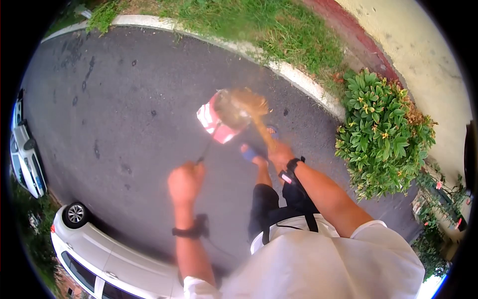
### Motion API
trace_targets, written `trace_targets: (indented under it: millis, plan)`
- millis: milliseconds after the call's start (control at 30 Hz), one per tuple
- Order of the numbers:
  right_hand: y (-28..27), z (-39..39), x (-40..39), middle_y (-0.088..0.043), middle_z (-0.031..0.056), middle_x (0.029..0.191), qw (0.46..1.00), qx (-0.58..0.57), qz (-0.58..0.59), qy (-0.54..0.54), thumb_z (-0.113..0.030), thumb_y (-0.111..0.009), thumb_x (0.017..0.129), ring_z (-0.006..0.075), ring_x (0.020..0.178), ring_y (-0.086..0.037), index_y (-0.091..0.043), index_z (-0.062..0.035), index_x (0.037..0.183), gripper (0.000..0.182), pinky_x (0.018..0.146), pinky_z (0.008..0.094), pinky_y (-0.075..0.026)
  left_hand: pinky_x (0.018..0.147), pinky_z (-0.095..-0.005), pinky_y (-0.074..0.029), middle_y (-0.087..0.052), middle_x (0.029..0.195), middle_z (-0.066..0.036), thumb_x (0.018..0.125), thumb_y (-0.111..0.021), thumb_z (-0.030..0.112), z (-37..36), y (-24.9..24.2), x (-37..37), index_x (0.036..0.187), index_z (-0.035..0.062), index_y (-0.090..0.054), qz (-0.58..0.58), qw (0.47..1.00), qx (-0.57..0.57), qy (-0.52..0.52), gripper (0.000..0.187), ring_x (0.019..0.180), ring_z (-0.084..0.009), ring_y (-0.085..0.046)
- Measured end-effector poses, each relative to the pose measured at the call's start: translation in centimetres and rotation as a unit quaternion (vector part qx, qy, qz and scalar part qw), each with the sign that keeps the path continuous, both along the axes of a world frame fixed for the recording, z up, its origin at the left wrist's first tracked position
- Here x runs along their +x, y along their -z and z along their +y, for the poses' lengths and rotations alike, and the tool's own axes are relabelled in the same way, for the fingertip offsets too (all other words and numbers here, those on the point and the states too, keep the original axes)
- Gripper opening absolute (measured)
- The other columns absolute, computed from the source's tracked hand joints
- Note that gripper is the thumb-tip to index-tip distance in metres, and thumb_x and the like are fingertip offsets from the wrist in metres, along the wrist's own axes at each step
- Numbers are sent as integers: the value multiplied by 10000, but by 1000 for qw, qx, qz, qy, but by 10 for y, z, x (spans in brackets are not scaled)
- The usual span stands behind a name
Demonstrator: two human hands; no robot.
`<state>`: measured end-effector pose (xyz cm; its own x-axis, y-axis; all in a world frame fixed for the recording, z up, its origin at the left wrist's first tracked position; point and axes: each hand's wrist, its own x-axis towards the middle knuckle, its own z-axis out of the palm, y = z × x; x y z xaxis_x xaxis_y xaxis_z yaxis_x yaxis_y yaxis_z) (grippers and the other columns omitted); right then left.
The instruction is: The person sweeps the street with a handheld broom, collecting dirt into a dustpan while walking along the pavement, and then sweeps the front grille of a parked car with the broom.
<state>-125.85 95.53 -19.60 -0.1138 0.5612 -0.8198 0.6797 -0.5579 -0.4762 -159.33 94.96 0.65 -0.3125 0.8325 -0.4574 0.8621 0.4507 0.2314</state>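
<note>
My left hand is closed round a thin dark handle that runs up to a red and white dustpan-like container. Brownish debris, blurred, shows inside the container. My right hand is wrapped round the yellowish stick of a broom, whose brown head lies over the right edge of the container. Both tools are in front of my feet in blue footwear, above the grey asphalt. Dark bands sit on both wrists.
A pale curb borders grass ahead. To the right stand a leafy bush and a cream wall. A white car is at the lower left, with other vehicles at the far left.
</note>
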Motion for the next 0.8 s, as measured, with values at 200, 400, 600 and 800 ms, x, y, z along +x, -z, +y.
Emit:
trace_targets:
  millis: [200, 400, 600, 800]
  plan:
    - [-88, -42, 28, -682, 202, 1040, 997, 36, -24, -64, -103, -613, 791, 366, 934, -671, -440, -207, 1427, 667, 787, 413, -522, 578, -438, -473, -584, 607, -180, 850, -673, 326, -3, 1, -6, 697, 13, -629, 5, 1000, -8, 0, 351, 605, -402, -567]
    - [-75, -41, 50, -525, 38, 620, 972, -93, 20, 214, -42, -619, 778, 118, 417, -475, -467, -196, 1414, 672, 352, 301, -375, 571, -441, -468, -571, 598, -179, 852, -673, 322, 0, 2, -5, 680, 11, -613, 5, 1000, 0, 2, 361, 594, -403, -554]
    - [-37, -53, 35, -436, -2, 591, 903, -141, 22, 405, -29, -608, 804, 107, 389, -404, -518, -189, 1321, 548, 324, 273, -322, 564, -438, -463, -570, 603, -182, 854, -676, 312, -5, 2, -4, 693, 15, -620, 3, 1000, -5, 8, 342, 592, -406, -547]
    - [-48, -71, 67, -466, -1, 627, 904, -158, 65, 392, -70, -630, 828, 106, 407, -433, -500, -229, 1322, 535, 325, 268, -334, 565, -431, -466, -571, 604, -181, 855, -678, 316, -10, 2, -6, 701, 8, -617, -2, 1000, 8, 9, 350, 589, -404, -548]
